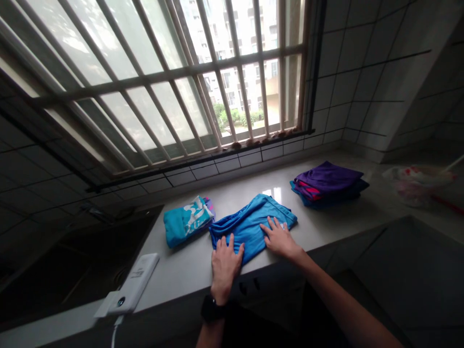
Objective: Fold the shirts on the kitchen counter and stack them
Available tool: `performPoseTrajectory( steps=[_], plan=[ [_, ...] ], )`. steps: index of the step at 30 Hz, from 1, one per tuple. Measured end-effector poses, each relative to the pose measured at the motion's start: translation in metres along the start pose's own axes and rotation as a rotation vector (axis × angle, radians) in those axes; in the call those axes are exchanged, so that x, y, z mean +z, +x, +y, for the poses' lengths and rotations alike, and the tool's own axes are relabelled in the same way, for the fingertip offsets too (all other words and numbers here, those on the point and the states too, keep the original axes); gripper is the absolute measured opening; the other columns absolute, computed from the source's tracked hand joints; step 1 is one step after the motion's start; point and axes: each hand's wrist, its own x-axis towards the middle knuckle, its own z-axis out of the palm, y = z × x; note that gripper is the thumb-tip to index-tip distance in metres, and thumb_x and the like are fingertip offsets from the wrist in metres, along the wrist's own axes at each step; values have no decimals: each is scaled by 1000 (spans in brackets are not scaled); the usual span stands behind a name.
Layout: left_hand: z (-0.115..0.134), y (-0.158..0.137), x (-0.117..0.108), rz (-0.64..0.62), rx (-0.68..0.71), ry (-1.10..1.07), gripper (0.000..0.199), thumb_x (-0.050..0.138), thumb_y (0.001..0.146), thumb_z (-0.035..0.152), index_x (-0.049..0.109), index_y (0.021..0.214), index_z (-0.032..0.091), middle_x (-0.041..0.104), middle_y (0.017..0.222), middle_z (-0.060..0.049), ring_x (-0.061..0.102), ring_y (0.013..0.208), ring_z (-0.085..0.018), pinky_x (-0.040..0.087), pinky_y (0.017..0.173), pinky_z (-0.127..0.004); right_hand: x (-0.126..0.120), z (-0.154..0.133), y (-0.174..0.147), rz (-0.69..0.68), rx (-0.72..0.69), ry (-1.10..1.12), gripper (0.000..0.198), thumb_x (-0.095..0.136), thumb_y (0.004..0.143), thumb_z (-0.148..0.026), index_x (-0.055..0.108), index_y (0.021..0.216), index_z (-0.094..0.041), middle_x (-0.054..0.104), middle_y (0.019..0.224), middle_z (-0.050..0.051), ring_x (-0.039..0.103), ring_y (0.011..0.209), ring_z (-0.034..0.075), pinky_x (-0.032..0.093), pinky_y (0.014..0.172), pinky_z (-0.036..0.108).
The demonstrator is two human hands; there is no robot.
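left hand (226,263) and right hand (280,239) spread flat on the blue cloth (251,228), pinching nothing. looks partly folded, maybe some straightening left, hard to tell in this gloom. teal bundle (177,225) left of them, purple pile (330,181) right, both seem done.

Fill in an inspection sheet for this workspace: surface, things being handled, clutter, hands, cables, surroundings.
Surface: pale countertop, window glare beyond the blue cloth.
Things being handled: blue cloth, lying creased.
Clutter: turquoise folded cloth and white device to the left; purple-topped cloth stack to the right; plastic bag farther right, contents unclear.
Hands: left hand and right hand rest on the blue cloth, fingers spread.
Cables: white cable at the white device; far end out of view.
Surroundings: barred window, tiled wall.
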Motion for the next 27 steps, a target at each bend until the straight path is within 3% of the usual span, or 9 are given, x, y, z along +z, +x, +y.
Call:
performPoseTrajectory(
  steps=[3,6,8,10,13,16,19,23,27],
  plan=[
    [19,-31,-15,31,12,45,58,38,99,52,69,120,9,69,108,-19,62,101,-31,51,83,-42,-10,24,20,-55,-163,20,60,44,92,-19,45,152,-27,24,167,10,19,154,34,18,119,65],
    [30,-54,-28,-7,96,-25,52,40,98,53,74,93,14,68,87,-13,64,89,-27,51,81,-40,-22,36,36,-76,-285,36,61,46,89,-13,52,147,-29,34,163,6,26,152,31,21,120,62],
    [25,-61,-29,-34,190,-137,41,48,96,50,75,95,18,71,96,-12,65,96,-27,51,88,-40,-24,36,35,5,-340,44,58,44,88,-6,60,140,-25,44,158,8,33,149,31,21,121,61],
    [11,-63,-22,-25,302,-232,40,62,88,48,72,117,22,68,124,-12,61,117,-30,49,101,-44,-21,34,20,125,-426,91,58,41,85,0,65,134,-21,54,149,11,45,141,28,27,120,55],
    [-17,-64,1,-30,471,-270,79,76,75,37,48,149,29,47,156,-10,42,142,-35,41,113,-53,-6,33,-18,147,-596,215,61,50,80,-3,60,138,-21,62,139,11,58,126,23,42,111,43],
    [-35,-65,20,7,519,-241,73,61,83,14,42,152,31,46,157,-8,43,144,-30,44,112,-49,12,36,-54,81,-653,188,84,65,67,-10,49,148,-23,50,151,13,48,137,29,36,115,48],
    [-43,-61,19,35,550,-270,61,47,85,0,59,137,28,63,139,-8,59,127,-24,51,105,-39,31,36,-71,128,-627,66,97,62,64,-4,37,155,-22,35,162,13,32,148,32,24,121,54],
    [-52,-54,-10,-17,519,-395,48,51,79,-1,70,114,26,76,102,-5,72,94,-20,59,86,-31,46,30,-76,327,-607,49,63,49,81,2,57,138,-24,59,144,12,53,133,26,40,109,47],
    [-54,-31,-49,127,388,-587,33,63,84,16,68,115,26,76,106,-4,73,97,-21,58,86,-30,30,24,-67,509,-584,311,31,50,89,-7,68,110,-22,74,98,6,69,90,21,51,81,32]
  ],
)
